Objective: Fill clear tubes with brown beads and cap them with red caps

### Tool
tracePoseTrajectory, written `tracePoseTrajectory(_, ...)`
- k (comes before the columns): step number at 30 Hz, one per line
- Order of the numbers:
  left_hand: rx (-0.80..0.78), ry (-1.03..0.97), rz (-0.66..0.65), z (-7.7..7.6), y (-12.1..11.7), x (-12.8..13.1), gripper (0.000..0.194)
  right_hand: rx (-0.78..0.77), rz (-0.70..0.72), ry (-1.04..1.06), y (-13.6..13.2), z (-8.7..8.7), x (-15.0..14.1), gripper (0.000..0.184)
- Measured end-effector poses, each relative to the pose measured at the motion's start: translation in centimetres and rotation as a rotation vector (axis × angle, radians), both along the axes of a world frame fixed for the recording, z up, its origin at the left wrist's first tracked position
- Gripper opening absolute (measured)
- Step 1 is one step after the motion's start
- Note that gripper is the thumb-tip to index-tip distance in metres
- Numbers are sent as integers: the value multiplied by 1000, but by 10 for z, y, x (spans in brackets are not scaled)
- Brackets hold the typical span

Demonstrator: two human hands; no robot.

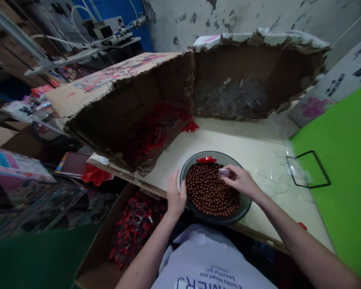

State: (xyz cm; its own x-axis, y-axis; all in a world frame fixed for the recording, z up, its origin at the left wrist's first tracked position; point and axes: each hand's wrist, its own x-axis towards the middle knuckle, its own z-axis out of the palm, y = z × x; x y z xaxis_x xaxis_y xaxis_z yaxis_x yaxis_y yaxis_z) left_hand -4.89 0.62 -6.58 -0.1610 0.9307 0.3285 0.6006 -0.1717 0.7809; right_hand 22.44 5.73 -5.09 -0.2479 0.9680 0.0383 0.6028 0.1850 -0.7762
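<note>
Head view: the bowl (245, 200) is sitting at the near edge of the table (243, 136) and is holding brown beads (210, 194). Over the bowl's right half, the fingers of the right hand (243, 180) are gripping a small clear container (223, 172). At its left rim, the left hand (176, 196) is holding its fingers apart, gripping nothing visible; rim contact is staying unclear. Red pieces (206, 159) are lying inside its far rim. Risks: a slack pinch could be dropping the container; uneven pushing could be tipping the bowl, spilling beads.
</note>
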Motion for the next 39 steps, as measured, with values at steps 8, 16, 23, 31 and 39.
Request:
tracePoseTrajectory(8, -37, 4, -185, 5, 7, 34, 44, -68, 19, -85, 11, -6, -21, 49)
tracePoseTrajectory(16, -57, 18, -176, 4, 7, 31, 40, 4, 78, -255, 8, -30, -15, 23)
tracePoseTrajectory(23, -49, 20, -175, 1, 7, 30, 39, 112, 242, -433, 4, -43, -13, 38)
tracePoseTrajectory(31, -57, 26, -168, -1, 6, 31, 37, 86, 201, -572, 23, -20, -21, 29)
tracePoseTrajectory(39, -69, 39, -162, -3, 5, 31, 39, -19, 369, -304, 1, -31, -76, 23)
